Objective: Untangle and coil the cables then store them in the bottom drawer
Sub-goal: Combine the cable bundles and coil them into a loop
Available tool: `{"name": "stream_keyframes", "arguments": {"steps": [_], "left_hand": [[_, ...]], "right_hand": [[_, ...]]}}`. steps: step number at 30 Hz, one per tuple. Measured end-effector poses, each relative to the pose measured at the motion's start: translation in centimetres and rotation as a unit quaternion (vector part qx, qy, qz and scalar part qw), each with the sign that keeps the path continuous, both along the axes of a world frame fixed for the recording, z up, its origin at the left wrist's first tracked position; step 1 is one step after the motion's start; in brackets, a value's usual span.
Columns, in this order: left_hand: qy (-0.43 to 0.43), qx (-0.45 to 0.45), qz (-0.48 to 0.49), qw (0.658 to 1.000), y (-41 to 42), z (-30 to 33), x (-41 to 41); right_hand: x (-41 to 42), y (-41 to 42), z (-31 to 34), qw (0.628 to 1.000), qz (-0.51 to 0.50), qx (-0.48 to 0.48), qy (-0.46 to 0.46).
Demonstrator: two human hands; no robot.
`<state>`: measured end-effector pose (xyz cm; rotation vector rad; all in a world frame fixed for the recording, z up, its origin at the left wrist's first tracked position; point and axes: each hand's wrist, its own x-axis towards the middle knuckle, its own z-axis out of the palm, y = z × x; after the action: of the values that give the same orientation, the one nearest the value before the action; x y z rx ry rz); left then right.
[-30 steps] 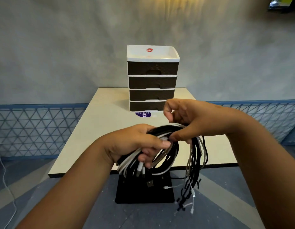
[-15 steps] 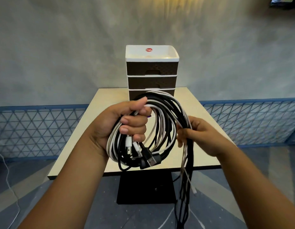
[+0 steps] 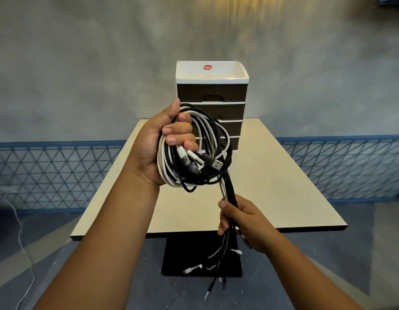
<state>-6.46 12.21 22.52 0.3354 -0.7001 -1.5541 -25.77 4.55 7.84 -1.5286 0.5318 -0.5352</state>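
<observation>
A coiled bundle of black and white cables (image 3: 207,153) hangs upright in front of me, several USB plugs poking out of its middle. My left hand (image 3: 162,144) grips the coil's left side in a fist. From the coil's lower right the loose cable tails (image 3: 227,193) run down into my right hand (image 3: 238,218), which holds them in a closed grip; their ends (image 3: 200,267) dangle below the table edge. Behind the coil stands a drawer unit (image 3: 213,92) with a white top and dark drawer fronts, all closed; its bottom drawer (image 3: 235,143) is mostly hidden by the cables.
The drawer unit sits at the back of a cream table (image 3: 283,175) on a black pedestal base (image 3: 171,260). A grey wall and a blue lattice fence (image 3: 48,173) lie behind. A thin white cord (image 3: 21,238) trails on the floor at left.
My left hand has raised the coil slightly. My right hand has slid down the loose tails, from beside the coil to well below it, pulling them straight.
</observation>
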Motion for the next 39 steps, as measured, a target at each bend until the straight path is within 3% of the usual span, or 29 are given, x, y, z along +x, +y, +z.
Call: {"name": "stream_keyframes", "arguments": {"steps": [6, 12, 15, 17, 22, 26, 29, 31, 35, 39], "left_hand": [[-0.035, 0.024, 0.226, 0.973, -1.1, -1.2, -0.7], [-0.108, 0.034, 0.409, 0.906, -1.5, -2.1, 0.4], [-0.175, 0.056, 0.481, 0.857, -1.7, -3.1, 0.3], [-0.239, 0.071, 0.514, 0.821, -1.9, -4.0, 0.2], [-0.464, 0.092, 0.515, 0.715, -2.0, -6.0, -0.5], [-0.605, 0.086, 0.404, 0.681, -1.4, -7.2, -1.4], [-0.689, 0.08, 0.325, 0.643, -0.9, -7.2, -1.9], [-0.683, 0.072, 0.278, 0.672, -0.5, -7.3, -2.1], [-0.578, 0.107, 0.156, 0.794, 1.2, -7.3, -2.3], [-0.507, 0.153, 0.102, 0.842, 2.2, -7.5, -2.5]], "right_hand": [[0.8, 0.6, -0.6, 0.999, 0.022, 0.026, 0.028], [0.5, 1.9, -3.4, 0.99, 0.022, -0.03, 0.136], [1.2, 2.6, -2.6, 0.97, 0.005, -0.135, 0.203], [1.7, 3.1, -1.2, 0.925, 0.017, -0.27, 0.268], [1.6, 4.2, 3.9, 0.806, 0.071, -0.473, 0.349], [1.3, 4.4, 8.1, 0.738, 0.137, -0.564, 0.344], [1.3, 3.9, 9.4, 0.721, 0.152, -0.594, 0.323], [1.4, 3.6, 9.7, 0.734, 0.152, -0.591, 0.298], [1.7, 3.1, 10.4, 0.767, 0.156, -0.569, 0.254], [1.6, 3.1, 10.9, 0.79, 0.156, -0.557, 0.204]]}}
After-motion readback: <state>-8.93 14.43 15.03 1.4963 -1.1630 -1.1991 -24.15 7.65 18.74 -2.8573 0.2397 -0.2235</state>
